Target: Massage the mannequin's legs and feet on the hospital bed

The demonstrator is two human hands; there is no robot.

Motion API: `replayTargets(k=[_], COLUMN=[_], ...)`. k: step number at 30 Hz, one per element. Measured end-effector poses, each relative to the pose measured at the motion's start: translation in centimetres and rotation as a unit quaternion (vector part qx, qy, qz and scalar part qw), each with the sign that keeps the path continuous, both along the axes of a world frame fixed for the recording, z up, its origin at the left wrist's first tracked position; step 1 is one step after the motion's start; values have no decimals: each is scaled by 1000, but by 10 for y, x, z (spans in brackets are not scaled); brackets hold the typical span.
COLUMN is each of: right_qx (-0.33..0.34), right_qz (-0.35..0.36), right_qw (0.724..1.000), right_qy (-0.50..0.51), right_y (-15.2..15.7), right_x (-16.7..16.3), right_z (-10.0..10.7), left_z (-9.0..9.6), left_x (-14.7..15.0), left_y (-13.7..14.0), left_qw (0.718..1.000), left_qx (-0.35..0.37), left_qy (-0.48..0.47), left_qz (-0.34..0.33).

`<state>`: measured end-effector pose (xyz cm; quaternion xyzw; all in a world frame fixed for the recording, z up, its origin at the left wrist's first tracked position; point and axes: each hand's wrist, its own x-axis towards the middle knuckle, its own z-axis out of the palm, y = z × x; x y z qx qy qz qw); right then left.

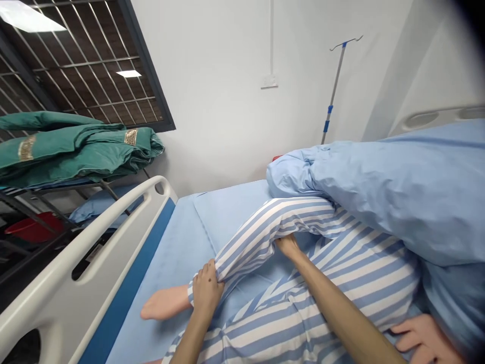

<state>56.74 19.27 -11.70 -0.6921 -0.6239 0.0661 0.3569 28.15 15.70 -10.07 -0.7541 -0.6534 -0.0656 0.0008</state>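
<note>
A figure in blue-and-white striped trousers lies on the bed; the smooth foot and hand look like a manikin's, though I cannot be sure. The far leg [280, 215] is bent, its knee raised off the sheet. Just above the bare foot [162, 303], my left hand [206, 285] is closed around the lower leg over the striped cloth. My right hand [288, 246] reaches in beneath the raised knee and holds it from below, its fingers mostly hidden. Along the near side lies the other striped leg [265, 323]. The figure's hand [428, 338] rests at the lower right.
A blue quilt [379, 177] is bunched over the figure's upper body. The bed's footboard [113, 227] rises at left. Beyond it, folded green bedding [76, 146] lies on a rack, with a red basin [36, 225] below. An IV pole [335, 86] stands by the wall.
</note>
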Motion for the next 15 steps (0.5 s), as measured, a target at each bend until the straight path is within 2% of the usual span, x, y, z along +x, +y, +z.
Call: replayTargets(k=[9,15], right_qx=[7,38], right_qz=[11,17], right_qw=[1000,999], right_qy=[10,-7], right_y=[3,8], right_x=[3,8], right_z=[-12,-11], left_z=[-1,-5], left_x=[0,7], left_y=[-3,1], left_qw=[1000,998], left_qx=[-15,-7], left_qy=[-17,-52], left_qz=[-2,-15])
